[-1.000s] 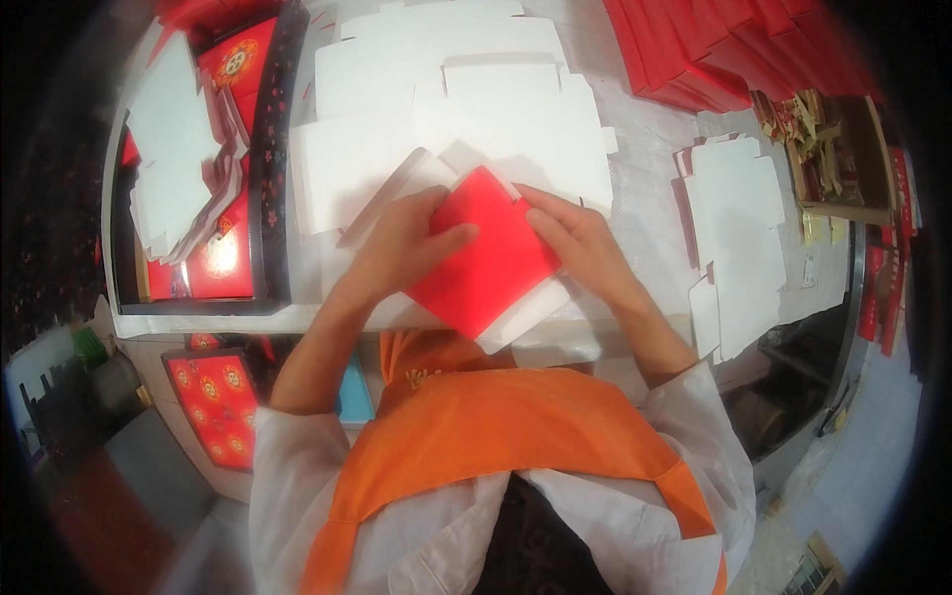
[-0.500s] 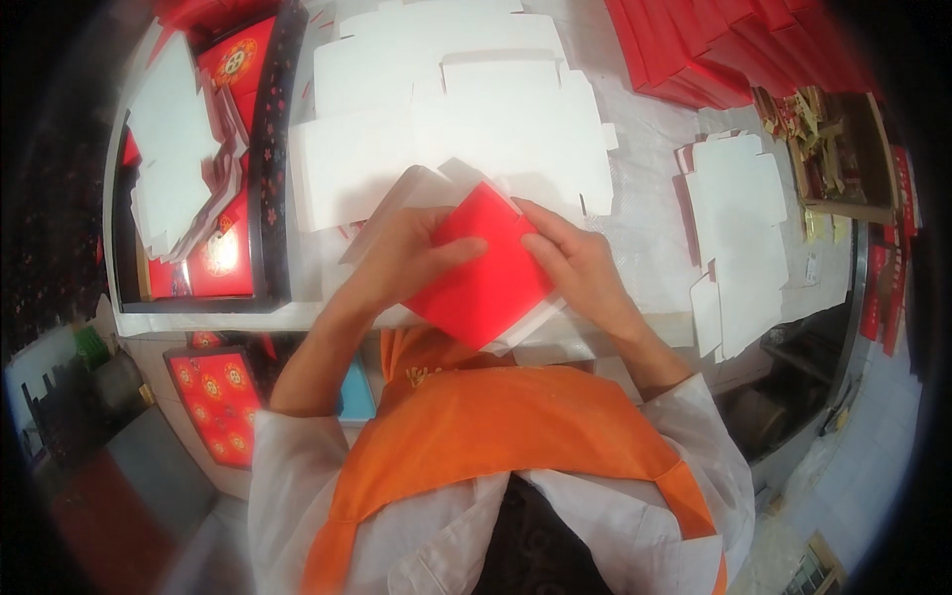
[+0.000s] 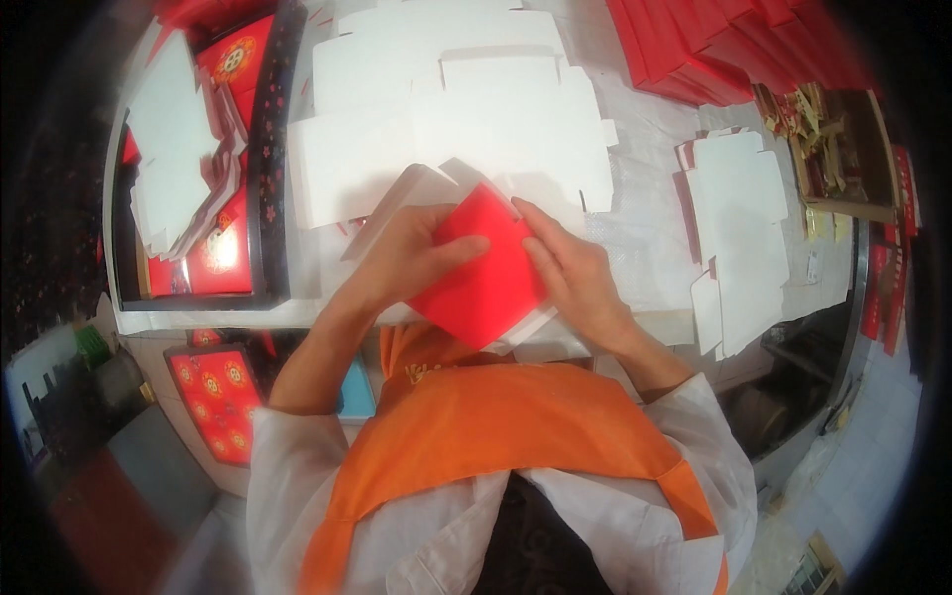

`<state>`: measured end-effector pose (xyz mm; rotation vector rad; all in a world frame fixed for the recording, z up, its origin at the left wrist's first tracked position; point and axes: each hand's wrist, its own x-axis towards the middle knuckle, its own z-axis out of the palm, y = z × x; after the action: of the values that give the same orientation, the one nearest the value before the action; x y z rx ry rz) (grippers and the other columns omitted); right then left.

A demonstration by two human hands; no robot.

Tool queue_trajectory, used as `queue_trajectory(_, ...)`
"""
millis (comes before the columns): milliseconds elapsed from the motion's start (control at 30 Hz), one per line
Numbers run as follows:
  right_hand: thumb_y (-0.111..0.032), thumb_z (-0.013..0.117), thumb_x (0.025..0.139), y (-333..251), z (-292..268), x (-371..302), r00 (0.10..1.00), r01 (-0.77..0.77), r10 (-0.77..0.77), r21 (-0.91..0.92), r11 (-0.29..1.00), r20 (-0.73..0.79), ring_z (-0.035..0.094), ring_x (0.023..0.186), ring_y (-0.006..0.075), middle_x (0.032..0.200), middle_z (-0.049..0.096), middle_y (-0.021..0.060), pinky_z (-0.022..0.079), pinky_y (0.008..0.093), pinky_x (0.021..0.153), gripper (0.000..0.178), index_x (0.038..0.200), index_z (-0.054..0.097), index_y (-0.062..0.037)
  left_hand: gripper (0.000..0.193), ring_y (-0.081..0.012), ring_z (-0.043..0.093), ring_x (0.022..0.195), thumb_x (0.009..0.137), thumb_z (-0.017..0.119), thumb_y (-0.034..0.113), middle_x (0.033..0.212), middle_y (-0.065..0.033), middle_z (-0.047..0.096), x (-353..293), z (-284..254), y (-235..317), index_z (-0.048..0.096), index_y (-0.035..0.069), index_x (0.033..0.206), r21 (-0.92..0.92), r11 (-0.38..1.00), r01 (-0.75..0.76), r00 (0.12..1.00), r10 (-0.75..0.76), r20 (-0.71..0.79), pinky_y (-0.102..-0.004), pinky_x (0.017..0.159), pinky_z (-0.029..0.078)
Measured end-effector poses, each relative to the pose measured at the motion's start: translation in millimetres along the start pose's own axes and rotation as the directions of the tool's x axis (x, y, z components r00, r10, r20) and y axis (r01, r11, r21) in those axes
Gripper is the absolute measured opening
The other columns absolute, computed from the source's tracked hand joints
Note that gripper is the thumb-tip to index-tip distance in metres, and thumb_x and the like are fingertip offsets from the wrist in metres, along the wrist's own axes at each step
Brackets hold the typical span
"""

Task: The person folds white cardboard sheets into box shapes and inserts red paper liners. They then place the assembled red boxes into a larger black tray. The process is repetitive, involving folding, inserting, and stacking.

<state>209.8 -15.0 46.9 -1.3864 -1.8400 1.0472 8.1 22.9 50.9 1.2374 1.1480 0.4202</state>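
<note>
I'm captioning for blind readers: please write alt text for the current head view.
A person's left hand and right hand hold a red card piece over the near edge of a white-covered table. Flat white cardboard blanks lie beyond, a dark tray at left, red packaging at upper right.

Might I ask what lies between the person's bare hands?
In the head view, a squarish red cardboard piece, held by the left hand and right hand.

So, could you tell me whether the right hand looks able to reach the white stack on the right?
Probably yes: nothing seems to stand between the right hand and the white stack, though that hand's grip is occupied with the red card.
</note>
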Motion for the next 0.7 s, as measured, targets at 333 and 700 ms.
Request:
queue_trajectory(333, -0.012, 0.044, 0.09, -13.5, -7.3, 3.1, 0.955, -0.274, 0.243, 0.191, 0.943, 0.171, 0.059, 0.086, 0.0337, 0.103, 0.057, 0.0188, 0.046, 0.0365, 0.075, 0.031, 0.12, 0.044, -0.0075, 0.028, -0.0133, 0.06, 0.074, 0.081, 0.061, 0.019, 0.084, -0.0085, 0.065, -1.3, -3.5, 4.3, 0.061, -0.002, 0.101, -0.01, 1.0, 0.012, 1.0, -0.012, -0.004, -0.0254, 0.068, 0.048)
queue_trajectory(700, -0.009, 0.049, 0.087, -12.8, -20.2, 9.2, 0.907, -0.36, 0.253, 0.307, 0.881, 0.337, 0.049, 0.111, 0.0292, 0.121, 0.049, 0.0169, 0.039, 0.0348, 0.092, 0.045, 0.128, 0.032, -0.0009, 0.028, -0.0139, 0.06, 0.072, 0.082, 0.062, 0.019, 0.083, -0.0084, 0.065, 5.6, -14.8, 6.9, 0.061, -0.001, 0.1, 0.031, 0.998, -0.06, 0.996, 0.058, 0.069, -0.0255, 0.066, 0.048)
